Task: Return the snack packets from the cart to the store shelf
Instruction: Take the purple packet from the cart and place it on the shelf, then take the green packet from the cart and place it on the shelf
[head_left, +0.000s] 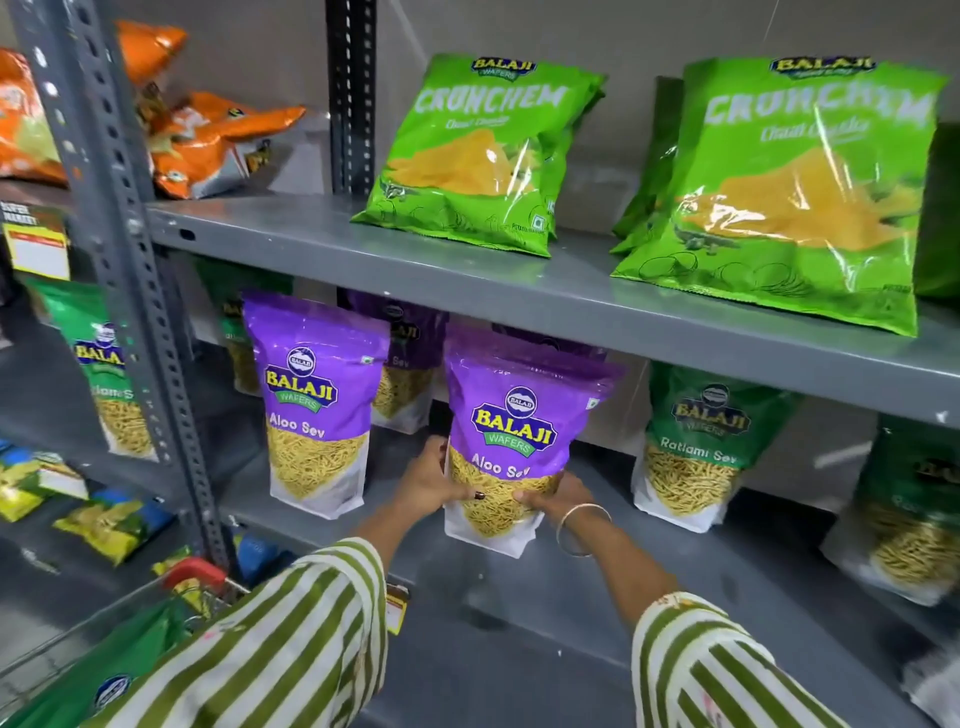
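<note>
- We are looking at a grey metal shelf (467, 270) whose upper board is carrying two stacks of green Crunchem packets (483, 156), lying tilted and well apart.
- On its left end, orange packets (208, 140) are lying in a heap.
- The lower board (571, 597) is holding purple Aloo Sev pouches (317, 405) standing upright.
- To their right, green Ratlami Sev pouches (696, 447) are standing on that board too.
- We are seeing one purple pouch (509, 447) resting on this board's front part.

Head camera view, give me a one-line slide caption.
Both hands, left and right, set a purple Aloo Sev pouch on the lower shelf.
</note>
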